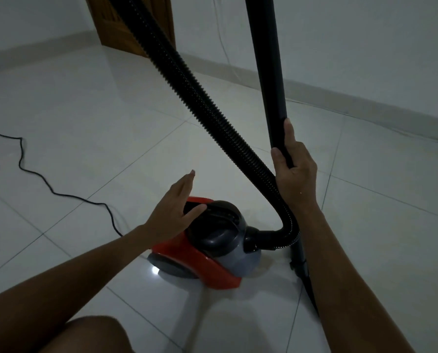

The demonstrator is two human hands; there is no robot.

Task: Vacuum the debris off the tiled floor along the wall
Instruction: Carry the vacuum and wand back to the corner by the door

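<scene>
White tiled floor (110,118), glossy, dimly lit; grey skirting along the wall (365,47); wooden door (116,26) at the far corner.

Vacuum (212,240): red and grey canister, standing on the floor just before the person. Ribbed black hose (200,98) rises from its front socket and leaves the top of the view. Cord (47,184) trails off left across the tiles.

Wand (268,59): dark rigid tube, near upright, lower end on the floor beside the canister.

Right hand (293,171): wrapped round the wand, thumb pointing up along it.

Left hand (177,205): fingers straight and together, holding nothing, hovering above the canister's top, thumb near the dark handle.

Debris: none discernible in this light.

Step in hand, as judged: readying the machine, likely reaching for the switch or handle. Advice: press squarely so the canister does not roll, keep the wand steady, see the hose is unkinked, then lower the nozzle flat and work slowly along the skirting, keeping the cord behind.
</scene>
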